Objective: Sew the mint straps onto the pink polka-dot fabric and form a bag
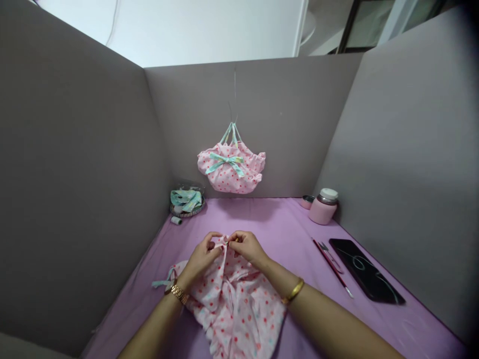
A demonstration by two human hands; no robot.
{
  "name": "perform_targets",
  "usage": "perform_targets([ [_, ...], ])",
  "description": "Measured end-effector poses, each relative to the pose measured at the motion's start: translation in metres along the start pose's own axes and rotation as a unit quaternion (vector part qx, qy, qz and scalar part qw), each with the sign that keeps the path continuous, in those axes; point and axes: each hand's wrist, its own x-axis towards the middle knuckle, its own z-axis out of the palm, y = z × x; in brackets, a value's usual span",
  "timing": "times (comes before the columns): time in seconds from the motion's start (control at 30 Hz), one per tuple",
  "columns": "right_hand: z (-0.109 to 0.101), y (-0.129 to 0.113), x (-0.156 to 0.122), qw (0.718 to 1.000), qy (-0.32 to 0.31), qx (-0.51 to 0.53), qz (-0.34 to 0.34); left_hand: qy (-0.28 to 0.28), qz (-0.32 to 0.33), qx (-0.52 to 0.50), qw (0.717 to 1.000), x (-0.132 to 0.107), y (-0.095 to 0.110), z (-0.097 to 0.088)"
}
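Pinching the top of a pink dotted cloth (247,309) with both hands, so I'd say the step is some fiddly fingertip work right at that gathered edge. The next move probably calls for the left hand (205,257) to steady the fold while the right hand (247,248) does the fine bit. Both have thumb and fingers closed on the fabric, close together; can't tell if there's something tiny in the right fingertips too. The cloth itself lies front and center on the purple table cover (277,224), under the forearms, white-pink with red dots, creased down the middle and ruffly along the lower left side, with a teal tie (160,283) poking out left. Further out, a similar dotted piece (232,182) with a teal bow (226,160) hangs by the back wall, a spool (176,220) sits back left, and a phone (366,269) and pink jar (322,210) are over on the right.
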Motion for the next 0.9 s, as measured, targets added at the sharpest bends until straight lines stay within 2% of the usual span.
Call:
perform_targets([
  [0.1,0.0,-0.01,-0.003,1.0,0.005,0.023,0.001,0.007,0.034,0.052,0.998,-0.003,0.01,0.001],
  [0.2,0.001,-0.015,-0.004,0.999,-0.003,0.052,0.016,0.013,0.04,0.098,0.994,-0.003,0.01,0.001],
  [0.4,-0.004,-0.007,0.004,0.989,-0.042,0.121,0.078,0.003,0.059,0.135,0.989,-0.003,0.007,-0.001],
  [0.57,-0.004,-0.011,0.0,0.987,-0.052,0.142,0.051,0.016,0.102,0.139,0.985,-0.005,0.018,0.003],
  [0.73,-0.007,-0.028,-0.006,0.982,-0.072,0.172,0.033,-0.003,0.067,0.179,0.982,0.0,0.006,0.003],
  [0.9,-0.023,-0.037,-0.009,0.972,-0.109,0.206,0.038,-0.027,0.031,0.209,0.977,0.0,-0.011,-0.002],
])
